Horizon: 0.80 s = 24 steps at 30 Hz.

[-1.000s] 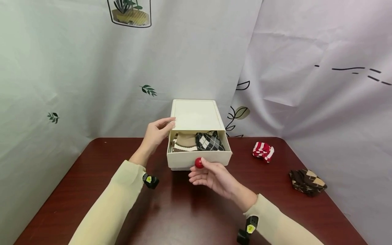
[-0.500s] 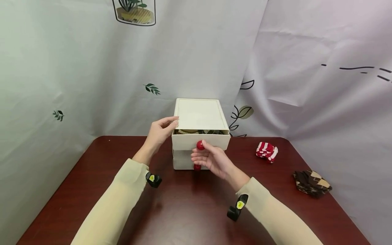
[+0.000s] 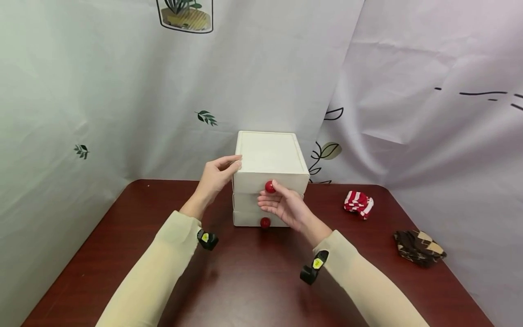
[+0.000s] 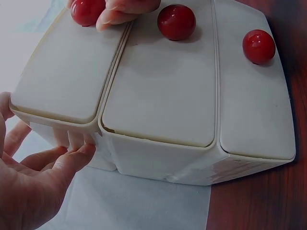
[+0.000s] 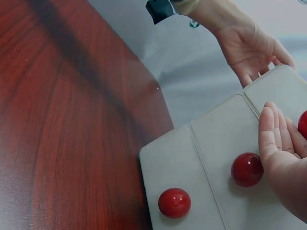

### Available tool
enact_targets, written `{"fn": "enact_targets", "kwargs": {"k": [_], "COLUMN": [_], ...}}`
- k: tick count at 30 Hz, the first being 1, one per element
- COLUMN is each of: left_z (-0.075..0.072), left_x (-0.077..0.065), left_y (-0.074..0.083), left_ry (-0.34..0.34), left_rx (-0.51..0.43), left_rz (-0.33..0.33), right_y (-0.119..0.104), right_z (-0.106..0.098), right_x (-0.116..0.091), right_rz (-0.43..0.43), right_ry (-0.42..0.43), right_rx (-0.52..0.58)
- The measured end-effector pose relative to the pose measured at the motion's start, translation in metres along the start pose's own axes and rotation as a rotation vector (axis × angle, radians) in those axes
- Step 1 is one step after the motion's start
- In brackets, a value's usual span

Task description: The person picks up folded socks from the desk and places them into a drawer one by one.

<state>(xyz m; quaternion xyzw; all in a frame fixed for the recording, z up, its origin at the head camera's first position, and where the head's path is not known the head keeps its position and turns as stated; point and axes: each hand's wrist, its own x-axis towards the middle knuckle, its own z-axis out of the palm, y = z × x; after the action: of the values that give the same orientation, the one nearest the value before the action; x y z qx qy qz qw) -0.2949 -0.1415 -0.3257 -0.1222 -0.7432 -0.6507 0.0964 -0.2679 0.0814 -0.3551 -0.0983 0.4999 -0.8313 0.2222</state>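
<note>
One box [image 3: 269, 152] at desk [image 3: 245, 277], far edge; left hand [image 3: 212, 179], fingers apart, touches its side; right hand [image 3: 291, 209] pinches top knob [image 3: 268, 187].

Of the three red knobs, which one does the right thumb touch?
The top knob: the thumb of the right hand is against it, while the middle knob and bottom knob are lower, away from that thumb.
</note>
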Motion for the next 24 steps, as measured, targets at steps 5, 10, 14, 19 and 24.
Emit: {"fn": "enact_targets", "kwargs": {"k": [5,10,14,19,24], "left_z": [0.001,0.001,0.0,0.001,0.002], "left_x": [0.0,0.001,0.001,-0.005,-0.014], "left_y": [-0.001,-0.001,0.0,0.011,0.028], "left_ry": [0.0,0.004,-0.001,-0.018,-0.03], "left_rx": [0.018,0.006,-0.004,0.007,0.017], "left_rz": [0.011,0.0,-0.017,-0.041,-0.047], "right_y": [-0.002,0.003,0.014,0.028,0.035], "right_z": [0.0,-0.002,-0.005,-0.014,-0.025], "right_x": [0.001,-0.001,-0.007,-0.017,-0.019], "right_rz": [0.01,-0.001,0.043,0.135,0.173], "right_ry": [0.008,0.006,-0.026,-0.071,-0.043], "right_rx": [-0.004,-0.017,-0.041,-0.048,-0.029]}}
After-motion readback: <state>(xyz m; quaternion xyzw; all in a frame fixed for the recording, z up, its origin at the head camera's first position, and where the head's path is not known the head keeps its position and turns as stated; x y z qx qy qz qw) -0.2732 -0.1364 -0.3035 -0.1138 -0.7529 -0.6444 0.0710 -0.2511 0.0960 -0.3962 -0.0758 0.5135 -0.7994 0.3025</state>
